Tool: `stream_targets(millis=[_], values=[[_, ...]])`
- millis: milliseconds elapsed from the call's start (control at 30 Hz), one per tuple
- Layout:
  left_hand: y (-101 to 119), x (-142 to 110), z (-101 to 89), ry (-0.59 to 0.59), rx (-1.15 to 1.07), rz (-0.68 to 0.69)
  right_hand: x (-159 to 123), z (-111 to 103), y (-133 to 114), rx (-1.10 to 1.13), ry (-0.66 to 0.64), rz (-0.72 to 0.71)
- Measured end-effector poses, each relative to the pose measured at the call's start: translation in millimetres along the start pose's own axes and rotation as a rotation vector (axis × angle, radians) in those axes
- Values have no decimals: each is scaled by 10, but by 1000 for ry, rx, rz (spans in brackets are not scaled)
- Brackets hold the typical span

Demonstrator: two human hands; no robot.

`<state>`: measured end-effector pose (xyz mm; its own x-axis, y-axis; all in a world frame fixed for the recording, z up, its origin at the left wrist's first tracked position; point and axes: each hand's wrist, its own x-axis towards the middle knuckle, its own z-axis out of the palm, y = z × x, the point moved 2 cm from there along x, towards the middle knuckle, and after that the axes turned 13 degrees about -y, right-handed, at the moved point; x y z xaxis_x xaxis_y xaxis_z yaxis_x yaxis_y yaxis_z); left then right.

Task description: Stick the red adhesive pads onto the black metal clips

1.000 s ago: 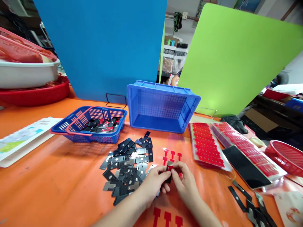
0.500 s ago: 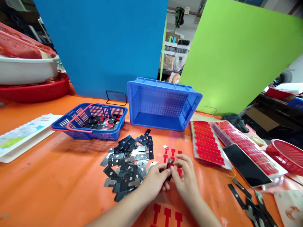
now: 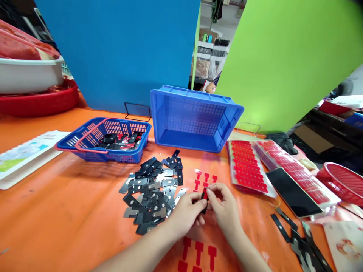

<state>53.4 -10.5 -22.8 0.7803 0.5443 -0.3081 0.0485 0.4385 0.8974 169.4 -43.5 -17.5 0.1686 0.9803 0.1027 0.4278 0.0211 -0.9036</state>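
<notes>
Between my two hands is a small black metal plate [image 3: 204, 206], tilted upright, with a red T-shaped sticker [image 3: 205, 193] on its upper part. My left hand [image 3: 187, 209] pinches the plate between thumb and fingers from the left. The thumb and forefinger of my right hand [image 3: 224, 204] close on the plate's upper right edge, beside the red piece. To the left of my hands lies a loose pile of black metal plates [image 3: 153, 192]. Red T-shaped stickers [image 3: 199, 252] lie in rows on the table, both beyond and in front of my hands.
A blue basket [image 3: 136, 156] with black and red pieces stands back left. Beside it a blue crate [image 3: 187, 145] lies on its side. To the right are red sticker sheets [image 3: 246, 166], a phone [image 3: 293, 192], more black strips [image 3: 306, 245] and a red basket [image 3: 343, 185].
The plate has turned more upright between my fingers, and its red sticker shows more clearly. My right fingers have shifted slightly. The whole view has moved a little with my head.
</notes>
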Motion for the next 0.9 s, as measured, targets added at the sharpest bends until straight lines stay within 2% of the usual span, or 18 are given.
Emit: stream_targets(millis=[267,533,733,900], values=[[23,-22,16,-6,5,-28,1,-1,17,-25,36,1],[-17,-13,3,-9,-4,9,-8,0,-12,-27,17,-1],[-42,4,-5,13,45,-2,24,67,109,118,41,43],[-66,-4,-23,-17,103,9,94,66,204,260,-228,185]])
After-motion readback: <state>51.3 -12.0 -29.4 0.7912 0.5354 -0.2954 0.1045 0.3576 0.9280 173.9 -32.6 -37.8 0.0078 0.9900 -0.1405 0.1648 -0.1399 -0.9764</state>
